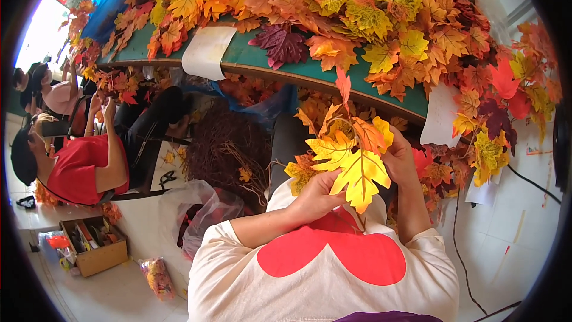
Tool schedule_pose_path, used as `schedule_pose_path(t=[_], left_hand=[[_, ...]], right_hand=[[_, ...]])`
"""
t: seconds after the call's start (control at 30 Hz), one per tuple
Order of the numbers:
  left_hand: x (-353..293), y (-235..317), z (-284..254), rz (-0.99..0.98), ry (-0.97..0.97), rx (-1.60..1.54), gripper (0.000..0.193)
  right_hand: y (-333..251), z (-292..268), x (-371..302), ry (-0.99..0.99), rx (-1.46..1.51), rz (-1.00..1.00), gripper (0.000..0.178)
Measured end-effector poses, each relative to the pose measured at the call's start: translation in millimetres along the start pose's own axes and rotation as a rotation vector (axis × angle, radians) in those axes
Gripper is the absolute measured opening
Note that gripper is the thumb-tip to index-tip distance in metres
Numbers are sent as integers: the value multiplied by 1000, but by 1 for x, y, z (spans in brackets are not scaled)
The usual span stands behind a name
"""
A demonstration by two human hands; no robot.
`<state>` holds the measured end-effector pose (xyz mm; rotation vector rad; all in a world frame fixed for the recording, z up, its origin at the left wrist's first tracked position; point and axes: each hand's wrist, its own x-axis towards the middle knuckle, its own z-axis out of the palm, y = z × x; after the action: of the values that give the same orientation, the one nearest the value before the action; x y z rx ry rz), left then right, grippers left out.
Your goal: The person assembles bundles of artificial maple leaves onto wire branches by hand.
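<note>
In front of my chest is a spray of artificial maple leaves [361,174], bright yellow in the middle with orange and red leaves above. My left hand [317,198] pinches it from the left, its fingertips partly behind a large yellow leaf. On the other side my right hand [400,160] has its fingers closed at the spray's edge, beside an orange-yellow leaf. A thin stem hangs down below the leaves against my shirt. Exactly what part the right fingers grip is hidden by the leaves.
Loose maple leaves [262,0] are heaped on the green table [250,53] ahead. Brown twig stems [223,149] lie to my left, near a clear plastic bag [205,203] and a cardboard box [107,253]. A person in red [89,170] sits further left. Black cable [457,250] crosses the right floor.
</note>
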<state>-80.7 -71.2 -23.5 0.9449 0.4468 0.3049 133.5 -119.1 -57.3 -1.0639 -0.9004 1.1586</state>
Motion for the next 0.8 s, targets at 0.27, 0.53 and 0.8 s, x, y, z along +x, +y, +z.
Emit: schedule_pose_path(t=[0.27, 0.53, 0.8], left_hand=[[5, -7, -2, 32, 11, 164, 14], [9, -3, -3, 94, -7, 422, 16], [3, -5, -2, -139, 160, -89, 25]], right_hand=[[0, 4, -1, -2, -66, 22, 47], [-1, 4, -5, 0, -161, -106, 37], [5, 3, -5, -30, -35, 139, 45]])
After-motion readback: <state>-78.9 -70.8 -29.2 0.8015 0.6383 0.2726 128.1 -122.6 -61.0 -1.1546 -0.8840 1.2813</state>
